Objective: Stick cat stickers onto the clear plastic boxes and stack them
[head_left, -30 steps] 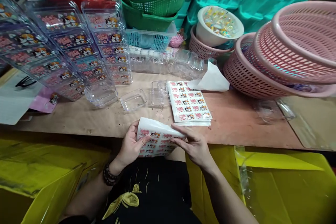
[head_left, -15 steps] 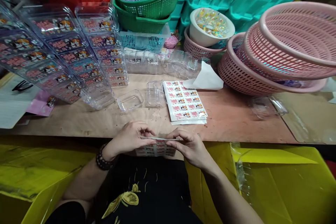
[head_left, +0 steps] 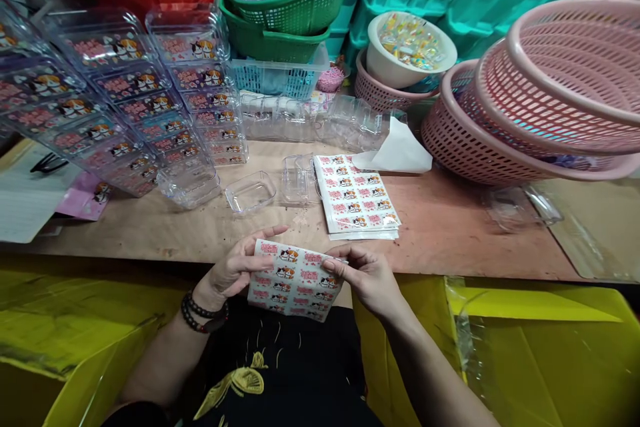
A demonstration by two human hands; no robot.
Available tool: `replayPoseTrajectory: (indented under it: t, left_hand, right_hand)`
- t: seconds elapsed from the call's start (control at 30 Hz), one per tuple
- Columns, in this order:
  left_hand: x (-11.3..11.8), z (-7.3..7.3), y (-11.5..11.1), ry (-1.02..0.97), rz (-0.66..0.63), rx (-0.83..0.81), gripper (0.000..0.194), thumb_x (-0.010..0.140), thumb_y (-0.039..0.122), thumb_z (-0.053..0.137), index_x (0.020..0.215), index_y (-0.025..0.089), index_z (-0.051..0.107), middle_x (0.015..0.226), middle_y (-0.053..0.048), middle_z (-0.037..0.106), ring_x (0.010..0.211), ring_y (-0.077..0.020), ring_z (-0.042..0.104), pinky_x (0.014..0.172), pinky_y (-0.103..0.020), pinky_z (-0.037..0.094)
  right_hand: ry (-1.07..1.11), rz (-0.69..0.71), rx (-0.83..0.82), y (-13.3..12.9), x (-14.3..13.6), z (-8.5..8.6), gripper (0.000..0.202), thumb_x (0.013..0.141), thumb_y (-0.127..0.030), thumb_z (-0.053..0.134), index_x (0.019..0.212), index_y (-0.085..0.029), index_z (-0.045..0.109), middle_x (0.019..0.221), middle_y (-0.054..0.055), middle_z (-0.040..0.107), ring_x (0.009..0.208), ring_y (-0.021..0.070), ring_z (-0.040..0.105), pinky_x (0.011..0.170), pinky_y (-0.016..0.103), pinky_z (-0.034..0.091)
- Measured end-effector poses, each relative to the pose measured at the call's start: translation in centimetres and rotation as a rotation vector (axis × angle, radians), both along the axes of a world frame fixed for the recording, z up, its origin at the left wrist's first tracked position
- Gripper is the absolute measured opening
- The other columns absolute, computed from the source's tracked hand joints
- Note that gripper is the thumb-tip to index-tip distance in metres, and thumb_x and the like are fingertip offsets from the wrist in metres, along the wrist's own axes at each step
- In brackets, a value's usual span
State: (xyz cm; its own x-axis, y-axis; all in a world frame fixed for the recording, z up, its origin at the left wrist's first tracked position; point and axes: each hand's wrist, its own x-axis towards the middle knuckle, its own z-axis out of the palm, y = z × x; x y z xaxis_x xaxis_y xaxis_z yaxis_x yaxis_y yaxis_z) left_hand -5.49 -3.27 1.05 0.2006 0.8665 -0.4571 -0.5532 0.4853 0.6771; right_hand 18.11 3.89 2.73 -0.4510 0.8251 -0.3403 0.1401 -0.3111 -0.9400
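Between my two hands a sticker sheet [head_left: 295, 283] with cat-and-dog prints is tilted up at the table's front edge. My left hand [head_left: 235, 267] has fingers over its left edge, thumb and fingers around the sheet. My right hand [head_left: 367, 277] pinches its upper right corner. Beyond them a stack of similar sticker sheets [head_left: 355, 197] lies on the table. Left of that stack are a small clear box part [head_left: 299, 180] and an open clear plastic tray [head_left: 251, 193]. Clear boxes with cat-and-dog labels [head_left: 145, 83] stand stacked at the left.
Pink baskets [head_left: 480, 140] stand at the right. A white bowl [head_left: 377, 57] of wrapped items and green baskets [head_left: 280, 43] are at the back. A white paper piece [head_left: 403, 150] touches the sticker stack. Yellow boxes [head_left: 540, 347] are below the table edge [head_left: 150, 247].
The sheet has turned from nearly edge-on to showing its printed face. My left hand has moved slightly left and its fingers have spread. The view has shifted a little.
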Motion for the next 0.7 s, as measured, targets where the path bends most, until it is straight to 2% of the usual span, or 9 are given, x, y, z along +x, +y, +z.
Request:
replayPoseTrajectory:
  t: [0.07,0.13,0.27,0.37,0.47,0.53,0.6,0.7]
  left_hand:
    - [0.2,0.0,-0.2,-0.018,0.018,-0.019,0.080,0.060,0.029,0.090,0.133,0.021,0.060,0.102,-0.010,0.078,0.092,-0.0268,0.075,0.084,-0.038,0.059]
    - [0.7,0.0,-0.2,0.067,0.033,-0.047,0.076,0.058,0.024,0.092,0.129,0.018,0.063,0.097,-0.010,0.079,0.085,-0.0237,0.075,0.080,-0.034,0.059]
    - [1.9,-0.1,0.0,0.192,0.136,-0.108,0.057,0.053,0.029,0.095,0.104,0.011,0.075,0.079,-0.006,0.078,0.066,-0.0161,0.071,0.066,-0.025,0.057]
    - [2.2,-0.1,0.0,0.202,0.161,-0.086,0.044,0.055,0.034,0.094,0.088,0.010,0.078,0.078,-0.008,0.079,0.067,-0.0173,0.071,0.067,-0.026,0.058]
    - [2.3,-0.1,-0.2,0.173,0.145,-0.083,0.041,0.058,0.039,0.093,0.082,0.009,0.078,0.076,-0.010,0.078,0.068,-0.0197,0.072,0.068,-0.029,0.058]
    - [2.3,-0.1,-0.3,0.152,0.154,-0.106,0.042,0.056,0.042,0.093,0.078,0.009,0.078,0.072,-0.009,0.078,0.065,-0.0188,0.071,0.066,-0.028,0.057]
    - [2.3,-0.1,-0.5,0.135,0.159,-0.128,0.042,0.055,0.042,0.094,0.074,0.009,0.077,0.069,-0.008,0.077,0.061,-0.0167,0.069,0.064,-0.026,0.056]
    - [2.0,0.0,-1.0,0.096,0.142,-0.140,0.039,0.056,0.041,0.093,0.072,0.010,0.077,0.067,-0.007,0.076,0.059,-0.0159,0.068,0.063,-0.026,0.055]
  right_hand:
    - [0.000,-0.017,-0.010,-0.1,-0.1,-0.2,0.035,0.065,-0.048,0.087,0.075,-0.017,0.073,0.067,0.001,0.070,0.059,0.0129,0.062,0.058,0.029,0.054]
    - [0.002,-0.030,-0.005,-0.2,-0.2,-0.4,0.036,0.065,-0.047,0.088,0.080,-0.018,0.074,0.068,0.001,0.071,0.059,0.0134,0.063,0.058,0.029,0.055]
    - [-0.023,-0.031,0.118,-0.5,-0.2,-0.4,0.032,0.069,-0.046,0.085,0.084,-0.019,0.077,0.074,0.003,0.074,0.064,0.0163,0.067,0.060,0.031,0.058]
    - [-0.099,-0.014,0.400,-0.8,0.0,-0.4,0.019,0.082,-0.039,0.076,0.091,-0.023,0.080,0.084,0.005,0.078,0.075,0.0201,0.072,0.069,0.035,0.062]
    - [-0.221,0.003,0.894,-0.7,0.7,-0.9,0.016,0.090,-0.027,0.068,0.100,-0.030,0.080,0.108,0.007,0.077,0.097,0.0240,0.071,0.085,0.043,0.060]
    - [-0.312,0.038,1.172,-0.7,1.5,-1.6,0.020,0.088,-0.024,0.070,0.100,-0.037,0.079,0.109,0.004,0.077,0.100,0.0246,0.070,0.090,0.046,0.058]
    - [-0.377,0.120,1.281,-0.7,2.2,-2.4,0.023,0.085,-0.024,0.075,0.096,-0.043,0.078,0.092,0.000,0.078,0.088,0.0222,0.070,0.086,0.042,0.059]
    - [-0.394,0.242,1.248,-1.1,2.7,-3.1,0.027,0.082,-0.022,0.078,0.090,-0.047,0.078,0.070,-0.001,0.072,0.069,0.0190,0.065,0.079,0.037,0.059]
